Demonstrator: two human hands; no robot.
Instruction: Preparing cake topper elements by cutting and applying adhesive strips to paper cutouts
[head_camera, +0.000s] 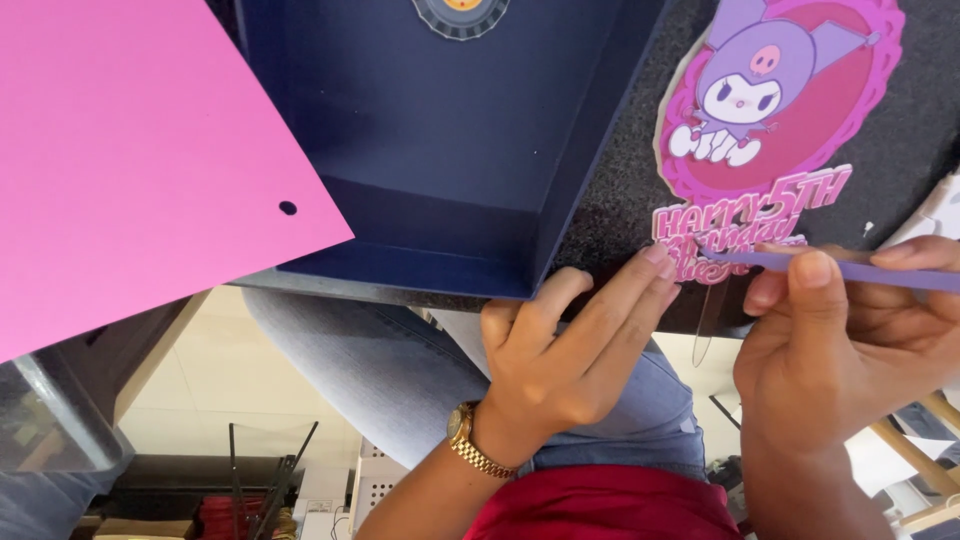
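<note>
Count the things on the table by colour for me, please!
Pink: 2, the pink paper sheet and the cartoon cake topper.
Dark blue: 1, the open box.
Purple: 1, the thin stick in the right hand; the left hand touches the topper.
Total: 4.

Pink-purple paper topper (770, 120), flat, tabletop

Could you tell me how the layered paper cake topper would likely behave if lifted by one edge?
The cake topper looks like thin stacked card, so probably light and slightly bendy. Its fine cut lettering under the left hand seems apt to crease or tear. Lying flat, it shouldn't roll.
</note>
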